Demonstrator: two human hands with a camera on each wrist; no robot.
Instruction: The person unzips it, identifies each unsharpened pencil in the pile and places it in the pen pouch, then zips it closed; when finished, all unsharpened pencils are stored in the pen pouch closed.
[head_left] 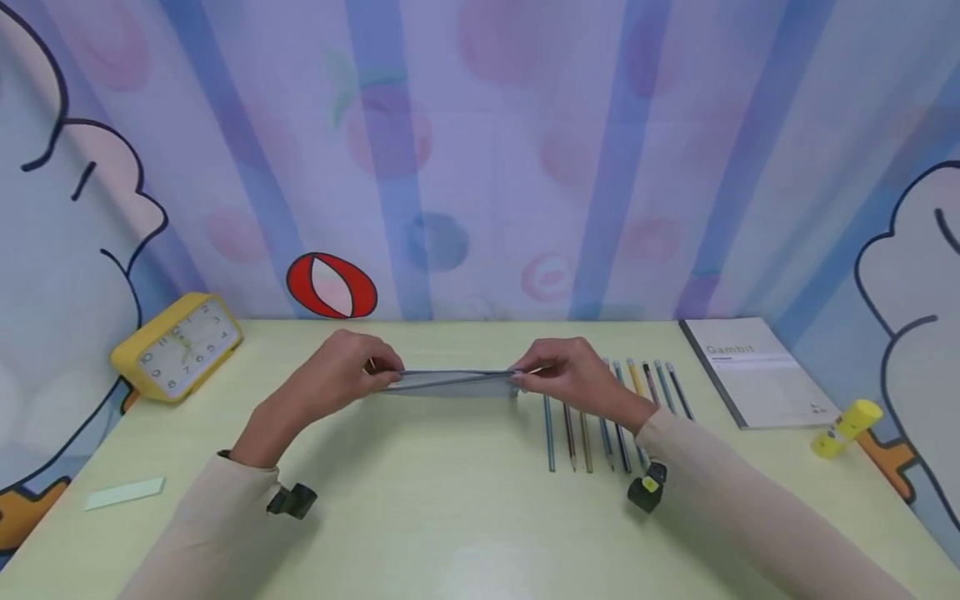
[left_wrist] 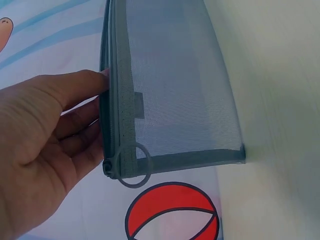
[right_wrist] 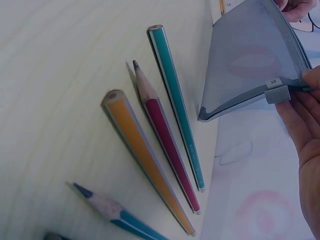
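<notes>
A grey mesh zipper pouch (head_left: 457, 384) is held up by its zipped top edge between the two hands. My left hand (head_left: 348, 367) pinches one end of that edge, close to the zipper's pull ring (left_wrist: 133, 165). At the opposite end, my right hand (head_left: 570, 373) pinches the top corner, beside a small fabric tab (right_wrist: 277, 94). The mesh side (left_wrist: 182, 80) hangs down flat, its lower edge close to the table. In the right wrist view a teal pencil (right_wrist: 172, 100), a dark red pencil (right_wrist: 165, 140) and a yellow pencil (right_wrist: 145, 155) lie beside the pouch.
Several pencils (head_left: 550, 437) lie in rows under and beyond the right forearm. A grey notebook (head_left: 765, 375) and a yellow cylinder (head_left: 846, 428) are at the right. On the left stand a yellow clock (head_left: 180, 346) and, nearer, a pale green strip (head_left: 124, 493). A printed curtain backs the table.
</notes>
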